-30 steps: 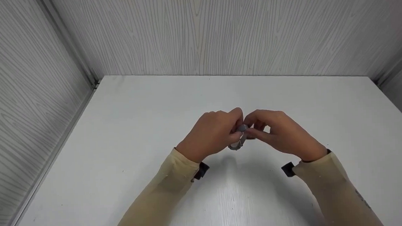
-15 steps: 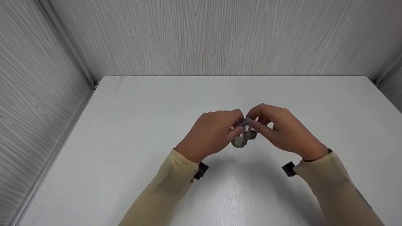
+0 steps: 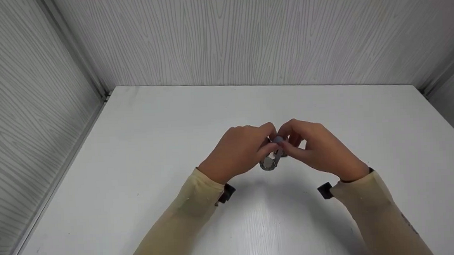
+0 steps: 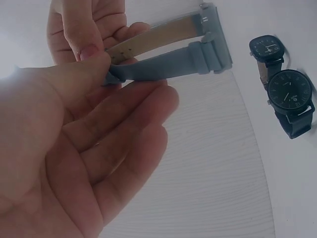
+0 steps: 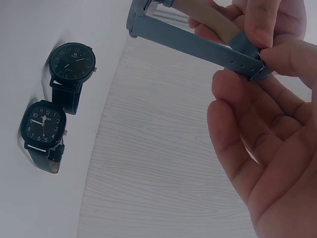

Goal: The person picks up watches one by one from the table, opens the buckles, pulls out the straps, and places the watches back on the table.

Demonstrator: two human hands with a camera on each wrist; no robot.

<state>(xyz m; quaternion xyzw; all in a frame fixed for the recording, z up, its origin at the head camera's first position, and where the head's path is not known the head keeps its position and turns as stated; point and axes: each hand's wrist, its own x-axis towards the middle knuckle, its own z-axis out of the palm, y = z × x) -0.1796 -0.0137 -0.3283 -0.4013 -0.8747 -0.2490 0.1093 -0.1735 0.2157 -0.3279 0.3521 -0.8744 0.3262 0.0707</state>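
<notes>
Between my two hands, held above the white table [image 3: 173, 146], is a wristwatch with a blue-grey strap [image 4: 163, 66]. Its case [image 4: 218, 39] hangs away from the fingers, seen edge-on in the left wrist view. My left hand [image 3: 242, 152] pinches the strap between thumb and fingers near its buckle end. On the other side my right hand [image 3: 315, 148] pinches it too, thumb by the buckle [image 5: 260, 73]. The strap's tan lining [image 4: 158, 39] shows inside the loop. From the head, fingers cover much of the strap.
Two black wristwatches lie close together in both wrist views, one with a round dial [image 5: 73, 62], one with a squarish dial [image 5: 44, 124]. Grained panels stand behind the table [image 3: 222, 38] and at its left [image 3: 27, 95].
The strap end between the fingertips has shifted slightly right and up since a second ago. My right hand rose a little, then came down slightly. Both hands keep their pinch.
</notes>
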